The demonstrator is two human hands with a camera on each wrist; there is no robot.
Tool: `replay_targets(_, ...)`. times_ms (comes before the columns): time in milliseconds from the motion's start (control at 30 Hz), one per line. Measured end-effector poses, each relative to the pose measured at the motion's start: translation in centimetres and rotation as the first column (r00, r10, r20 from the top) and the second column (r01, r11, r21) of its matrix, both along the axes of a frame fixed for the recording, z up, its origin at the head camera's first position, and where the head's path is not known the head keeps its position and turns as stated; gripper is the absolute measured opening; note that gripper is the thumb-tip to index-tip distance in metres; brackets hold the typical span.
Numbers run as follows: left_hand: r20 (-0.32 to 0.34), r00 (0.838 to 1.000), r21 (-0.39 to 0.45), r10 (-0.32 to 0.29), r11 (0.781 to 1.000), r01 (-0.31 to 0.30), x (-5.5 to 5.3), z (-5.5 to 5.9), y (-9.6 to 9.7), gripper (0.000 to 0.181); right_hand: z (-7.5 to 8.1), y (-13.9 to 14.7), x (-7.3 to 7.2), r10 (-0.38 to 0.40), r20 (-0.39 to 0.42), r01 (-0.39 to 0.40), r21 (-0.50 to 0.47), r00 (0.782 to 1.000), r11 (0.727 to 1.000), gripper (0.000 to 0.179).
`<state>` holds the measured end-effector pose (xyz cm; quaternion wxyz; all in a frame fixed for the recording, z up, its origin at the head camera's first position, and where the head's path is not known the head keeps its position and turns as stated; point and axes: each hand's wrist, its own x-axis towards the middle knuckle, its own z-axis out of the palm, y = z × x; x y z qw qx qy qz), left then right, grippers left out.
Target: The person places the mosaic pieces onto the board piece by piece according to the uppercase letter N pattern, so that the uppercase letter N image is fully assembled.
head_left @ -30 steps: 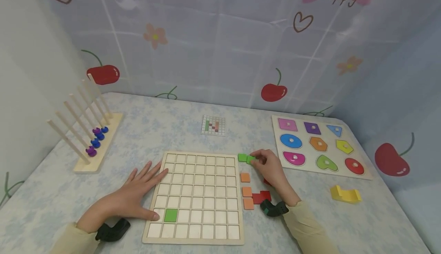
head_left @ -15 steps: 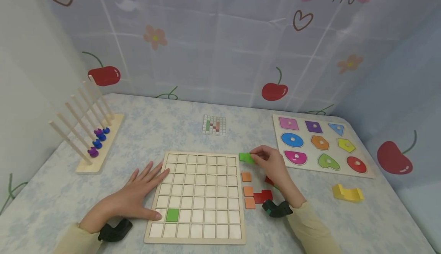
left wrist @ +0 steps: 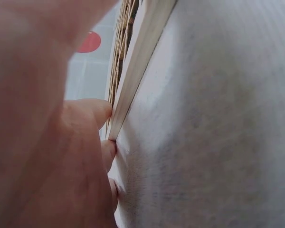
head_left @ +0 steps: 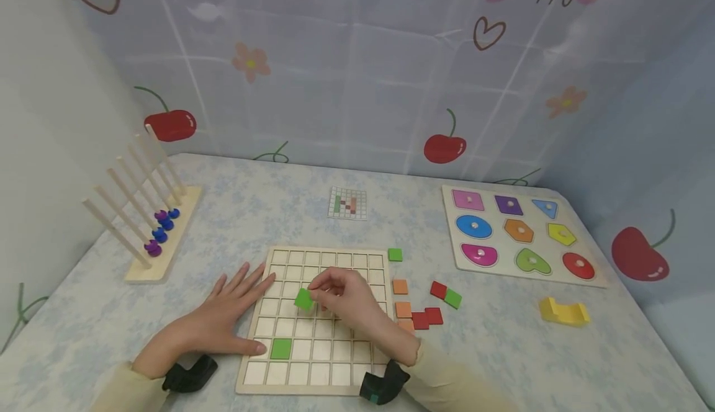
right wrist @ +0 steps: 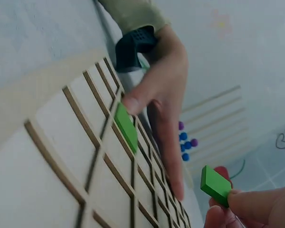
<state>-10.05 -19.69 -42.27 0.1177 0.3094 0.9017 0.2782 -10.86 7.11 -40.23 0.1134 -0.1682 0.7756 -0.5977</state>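
My right hand [head_left: 349, 300] pinches a green square tile [head_left: 304, 299] between thumb and fingers, above the middle of the wooden grid board [head_left: 316, 391]. In the right wrist view this tile [right wrist: 215, 184] is tilted and apart from the board. Flat and spread, my left hand [head_left: 215, 322] rests along the board's left edge, thumb and fingertips on the frame. The left wrist view shows its fingers [left wrist: 92, 110] against the board's side. A second green tile [head_left: 281, 349] lies in a cell near the lower left, close to my left thumb.
Right of the board lie a green tile [head_left: 395, 255], several orange tiles [head_left: 400, 286], red tiles [head_left: 433, 316] and another green tile [head_left: 453, 299]. A pattern card [head_left: 347, 203] lies behind. A shape puzzle [head_left: 516, 232], a yellow block [head_left: 564, 313] and a peg rack [head_left: 167, 238] stand around.
My right hand has taken a green tile from the pair beside the board's upper right corner and carried it left over the grid. The left hand stays at the board's edge.
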Motion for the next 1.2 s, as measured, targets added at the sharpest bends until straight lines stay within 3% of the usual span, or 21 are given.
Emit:
replay_targets(233,-0.006,1.000,0.002,0.001,1.000,-0.001,0.1,0.0,0.0,0.102,-1.6,-2.7,1.3,0.066,-0.097,-0.060,0.070,0.993,0.996,0.004)
replay_targets(533,0.005,1.000,-0.009,0.010,1.000,-0.010,0.1,0.1,0.1,0.103,-2.2,-3.1,1.7,0.120,-0.256,-0.065,0.215,0.959,0.975,0.005)
replay_targets(1000,0.000,1.000,-0.001,0.003,1.000,-0.003,0.1,0.1,-0.1,0.103,-1.7,-2.9,1.7,0.160,-0.268,-0.076,0.301,0.950,0.951,0.005)
replay_targets(1200,-0.012,1.000,0.003,0.004,1.000,-0.004,0.1,-0.1,0.1,0.103,-0.9,-1.6,1.1,0.143,-0.216,-0.085,0.259,0.966,0.962,0.007)
